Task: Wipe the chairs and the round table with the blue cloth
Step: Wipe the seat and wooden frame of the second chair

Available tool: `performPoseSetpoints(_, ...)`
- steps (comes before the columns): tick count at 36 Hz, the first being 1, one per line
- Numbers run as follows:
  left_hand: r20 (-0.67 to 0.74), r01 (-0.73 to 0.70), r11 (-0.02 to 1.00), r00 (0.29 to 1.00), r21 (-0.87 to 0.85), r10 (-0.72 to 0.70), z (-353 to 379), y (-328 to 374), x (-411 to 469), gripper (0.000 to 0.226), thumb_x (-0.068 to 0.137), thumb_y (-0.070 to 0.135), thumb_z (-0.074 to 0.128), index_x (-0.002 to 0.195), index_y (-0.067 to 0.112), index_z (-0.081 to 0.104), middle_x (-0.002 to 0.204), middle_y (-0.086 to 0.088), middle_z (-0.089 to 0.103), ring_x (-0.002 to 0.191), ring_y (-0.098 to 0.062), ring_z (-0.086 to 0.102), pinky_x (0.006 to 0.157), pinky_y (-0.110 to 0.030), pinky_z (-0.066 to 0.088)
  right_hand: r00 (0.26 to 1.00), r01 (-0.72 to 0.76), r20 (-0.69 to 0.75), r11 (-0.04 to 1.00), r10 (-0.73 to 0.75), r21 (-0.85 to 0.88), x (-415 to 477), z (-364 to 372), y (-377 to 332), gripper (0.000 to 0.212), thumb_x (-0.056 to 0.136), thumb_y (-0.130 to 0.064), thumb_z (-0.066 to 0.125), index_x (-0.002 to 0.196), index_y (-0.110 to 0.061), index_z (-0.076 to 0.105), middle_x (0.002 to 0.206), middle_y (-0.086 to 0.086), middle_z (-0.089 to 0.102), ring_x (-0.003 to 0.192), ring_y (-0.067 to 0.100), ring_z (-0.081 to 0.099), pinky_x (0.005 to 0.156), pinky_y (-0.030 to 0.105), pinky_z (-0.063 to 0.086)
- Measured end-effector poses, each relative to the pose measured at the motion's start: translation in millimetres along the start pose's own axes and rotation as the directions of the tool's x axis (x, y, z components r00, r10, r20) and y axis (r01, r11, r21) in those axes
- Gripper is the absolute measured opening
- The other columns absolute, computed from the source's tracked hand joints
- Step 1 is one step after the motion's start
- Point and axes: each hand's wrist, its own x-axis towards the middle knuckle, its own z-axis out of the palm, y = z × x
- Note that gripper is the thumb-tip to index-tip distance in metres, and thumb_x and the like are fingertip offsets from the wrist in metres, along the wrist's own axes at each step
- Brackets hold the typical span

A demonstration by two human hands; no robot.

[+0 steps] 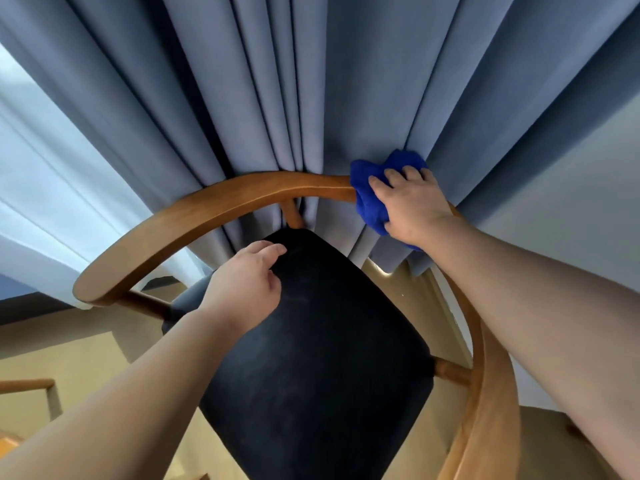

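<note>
Grey curtains [242, 81] hang behind the chair [214, 206] we are wiping; its dark seat [329, 341] carries our left hand [242, 289], loosely curled and empty, while our right hand [412, 206] presses the bunched blue cloth [367, 202] on the rail; the table, unseen, remains

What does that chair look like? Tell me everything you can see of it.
The chair has a curved rail of warm brown wood sweeping round as back and arms, and a dark, near-black padded seat. It stands upright against grey-blue curtains. The right hand presses a blue cloth onto the rail; the left hand rests on the seat's edge.
</note>
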Motion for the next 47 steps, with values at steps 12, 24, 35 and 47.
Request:
performPoseSetpoints(12, 0.032, -0.043, 0.999, 0.999, 0.004, 0.042, 2.7, 12.5, -14.0, 0.049, 0.085, 0.012, 0.045, 0.133, 0.022, 0.049, 0.136, 0.006, 0.048, 0.101, -0.019, 0.058, 0.071, -0.022, 0.039, 0.953, -0.296, 0.106, 0.944, 0.283, 0.143, -48.7, 0.1, 23.0, 0.091, 0.079, -0.042, 0.068, 0.150, -0.018, 0.017, 0.146, 0.015, 0.033, 0.124, 0.041, 0.038, 0.099, 0.051, 0.037)
performPoseSetpoints(24, 0.055, -0.154, 0.988, 0.986, -0.031, 0.156, 17.5, 32.0, -36.8, 0.048, 0.083, 0.010, 0.047, 0.130, 0.021, 0.053, 0.132, 0.006, 0.052, 0.094, -0.018, 0.060, 0.072, -0.023, 0.042, 0.799, -0.602, 0.233, 0.730, 0.555, 0.325, -116.7, 35.5, 27.7, 0.107, 0.075, -0.047, 0.072, 0.152, -0.014, 0.005, 0.139, 0.019, 0.039, 0.119, 0.039, 0.046, 0.094, 0.046, 0.043)
performPoseSetpoints(35, 0.052, -0.105, 0.994, 0.993, -0.025, 0.106, 35.3, 45.9, -69.5, 0.049, 0.083, 0.009, 0.046, 0.129, 0.023, 0.053, 0.131, 0.010, 0.052, 0.095, -0.018, 0.059, 0.071, -0.022, 0.038, 0.707, -0.703, 0.300, 0.595, 0.640, 0.389, -171.0, 75.0, 15.1, 0.107, 0.076, -0.048, 0.071, 0.150, -0.009, 0.005, 0.125, 0.018, 0.049, 0.107, 0.036, 0.056, 0.080, 0.040, 0.048)
performPoseSetpoints(47, 0.064, -0.016, 1.000, 0.998, -0.020, 0.017, 54.8, 63.5, -137.9, 0.047, 0.083, 0.010, 0.047, 0.129, 0.024, 0.053, 0.132, 0.008, 0.052, 0.106, -0.017, 0.057, 0.078, -0.024, 0.041, 0.633, -0.775, 0.431, 0.527, 0.643, 0.349, -198.8, 71.3, -2.3, 0.106, 0.070, -0.047, 0.069, 0.150, -0.012, 0.009, 0.127, 0.015, 0.049, 0.110, 0.034, 0.055, 0.085, 0.042, 0.049)
